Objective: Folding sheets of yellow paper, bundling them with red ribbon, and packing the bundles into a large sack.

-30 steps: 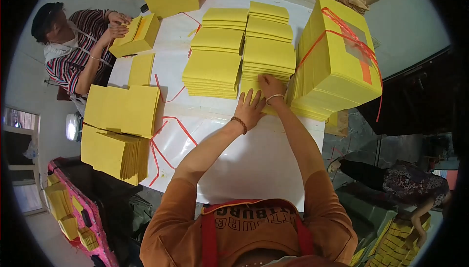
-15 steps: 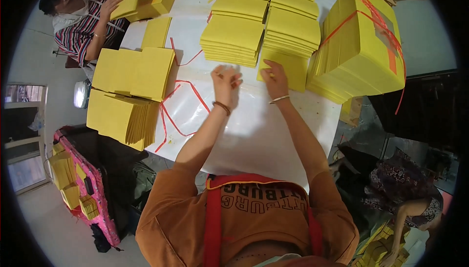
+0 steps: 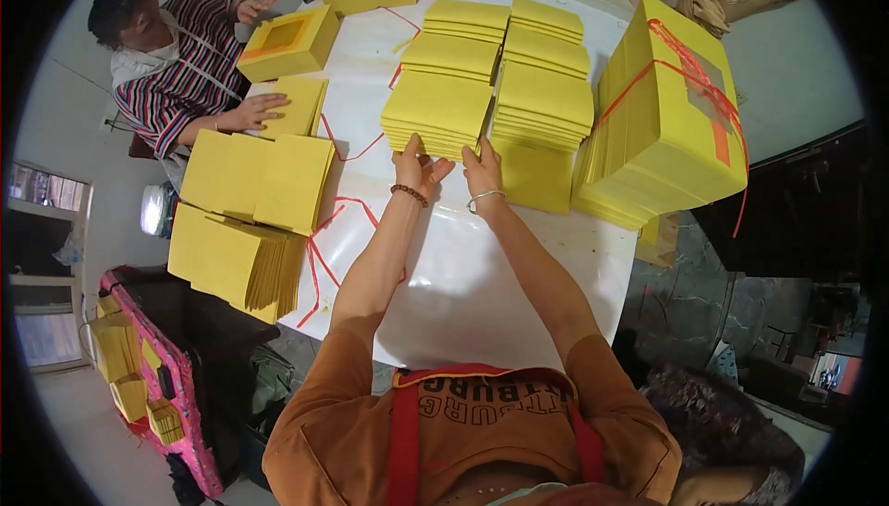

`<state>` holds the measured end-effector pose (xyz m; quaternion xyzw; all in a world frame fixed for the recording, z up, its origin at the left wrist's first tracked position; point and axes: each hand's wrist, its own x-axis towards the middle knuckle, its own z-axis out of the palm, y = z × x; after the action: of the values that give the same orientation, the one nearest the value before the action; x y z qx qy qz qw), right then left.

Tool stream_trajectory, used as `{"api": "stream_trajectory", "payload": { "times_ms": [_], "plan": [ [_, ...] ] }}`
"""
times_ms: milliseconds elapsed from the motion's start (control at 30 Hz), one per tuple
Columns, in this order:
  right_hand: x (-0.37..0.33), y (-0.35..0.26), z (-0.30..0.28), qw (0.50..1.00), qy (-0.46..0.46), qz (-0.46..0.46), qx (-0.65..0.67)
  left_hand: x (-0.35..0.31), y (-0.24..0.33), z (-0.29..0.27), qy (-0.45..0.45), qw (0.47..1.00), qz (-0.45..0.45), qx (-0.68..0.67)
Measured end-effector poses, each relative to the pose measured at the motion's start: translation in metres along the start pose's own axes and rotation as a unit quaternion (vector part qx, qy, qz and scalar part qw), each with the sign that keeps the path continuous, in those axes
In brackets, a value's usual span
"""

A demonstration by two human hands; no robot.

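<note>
Near the middle of the white table, a stack of yellow folded paper [image 3: 435,108] lies in front of me, its folded sheets fanned toward me. My left hand [image 3: 419,171] holds its near edge, the thumb up against the sheets and the other fingers reaching inward underneath. At the same stack's near right corner is my right hand [image 3: 483,177], fingers curled against the edge. Just right of that hand, a flat yellow piece [image 3: 532,173] sticks out from under a second stack of yellow folded paper [image 3: 542,99]. Where my fingertips meet the sheets is partly hidden.
A tall yellow bundle tied with red strap [image 3: 671,108] stands at the right. More yellow stacks [image 3: 250,177] lie at the left, near loose red strap [image 3: 315,256]. Across the left corner, a person in stripes [image 3: 199,52] rests a hand on yellow pieces beside a yellow box [image 3: 289,43].
Both hands have come together onto the middle stack's near edge; my right hand has left the flat yellow piece. The person across has put a yellow piece down.
</note>
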<state>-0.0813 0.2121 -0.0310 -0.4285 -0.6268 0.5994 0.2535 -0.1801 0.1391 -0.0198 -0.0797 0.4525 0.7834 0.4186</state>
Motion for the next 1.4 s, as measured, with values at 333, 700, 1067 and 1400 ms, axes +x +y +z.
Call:
{"api": "stream_trajectory", "payload": {
  "times_ms": [333,700,1067,1400],
  "plan": [
    [0.022,-0.016,0.012,0.998,0.051,-0.021,-0.002,0.038,0.002,0.024,0.032,0.999,0.011,0.006],
    [0.007,0.011,-0.041,0.952,-0.009,0.106,0.288,0.068,0.002,0.039,0.034,0.999,0.024,-0.005],
    [0.066,-0.007,-0.072,0.766,0.089,0.277,0.574,0.080,-0.001,0.030,0.024,0.999,0.000,-0.041],
    [0.085,-0.006,-0.070,0.749,0.086,0.290,0.589,0.061,-0.001,0.046,0.072,0.996,0.050,-0.008]
  ]
}}
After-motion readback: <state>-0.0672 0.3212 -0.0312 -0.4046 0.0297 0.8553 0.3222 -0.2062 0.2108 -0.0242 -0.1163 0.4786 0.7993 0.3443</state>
